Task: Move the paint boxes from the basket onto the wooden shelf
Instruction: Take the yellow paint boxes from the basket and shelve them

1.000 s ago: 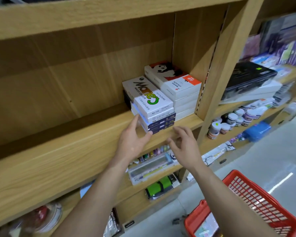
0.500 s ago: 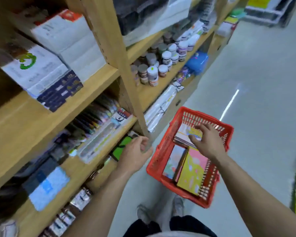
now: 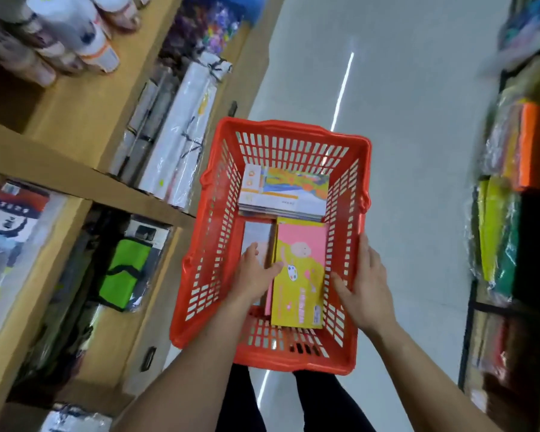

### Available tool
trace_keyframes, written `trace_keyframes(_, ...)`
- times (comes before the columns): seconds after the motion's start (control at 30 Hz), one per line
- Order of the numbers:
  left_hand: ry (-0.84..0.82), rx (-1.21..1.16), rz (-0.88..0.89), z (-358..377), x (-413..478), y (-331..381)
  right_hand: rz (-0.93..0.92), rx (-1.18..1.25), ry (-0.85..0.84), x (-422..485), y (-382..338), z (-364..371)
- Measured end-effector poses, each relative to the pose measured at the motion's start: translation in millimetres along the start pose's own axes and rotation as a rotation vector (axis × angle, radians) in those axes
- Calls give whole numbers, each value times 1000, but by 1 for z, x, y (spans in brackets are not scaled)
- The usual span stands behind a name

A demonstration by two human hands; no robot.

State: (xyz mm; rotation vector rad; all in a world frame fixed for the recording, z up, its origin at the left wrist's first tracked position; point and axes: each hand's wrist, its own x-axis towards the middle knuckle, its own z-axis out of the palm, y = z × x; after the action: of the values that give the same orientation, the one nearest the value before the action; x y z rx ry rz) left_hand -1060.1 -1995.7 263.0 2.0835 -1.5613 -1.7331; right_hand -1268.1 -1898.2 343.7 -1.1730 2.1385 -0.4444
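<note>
Red plastic basket [image 3: 293, 132] stands on the floor beside the wooden shelf [image 3: 75, 113]. Inside it, a pink and yellow paint box [image 3: 300, 275] lies on top at the near side, and a stack of other boxes [image 3: 284, 194] lies at the far side. The left hand [image 3: 256, 272] and the right hand [image 3: 367, 282] are at its two long edges, fingers spread and touching it, not yet closed around it

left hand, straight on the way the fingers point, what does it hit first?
Likely the grey box under the fingertips of the left hand, beside the pink-and-yellow box. Beyond it sits the stack of boxes at the red basket's far end. Depth is unclear.
</note>
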Motion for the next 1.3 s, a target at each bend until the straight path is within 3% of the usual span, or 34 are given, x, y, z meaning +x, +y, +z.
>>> trace_keyframes(0.33, -104, -4, 41, 44, 23, -19, 72, 188, 89, -6, 18, 24)
trace_keyframes(0.53, -98, -40, -75, 31, 5, -24, 146, 259, 61, -46, 21, 36)
trace_keyframes(0.8, -207, -17, 96, 32, -13, -23, 198, 234, 87, -54, 22, 46)
trace_keyframes(1.0, -80, -18, 148, 3, -52, -1, 153, 210, 37, -60, 10, 29)
trace_keyframes(1.17, 29, -164, 285, -52, -116, 39, 87, 263, 121, -60, -30, -10)
trace_keyframes(1.3, 103, -353, 356, -97, -180, 74, -37, 492, -127, -58, -86, -42)
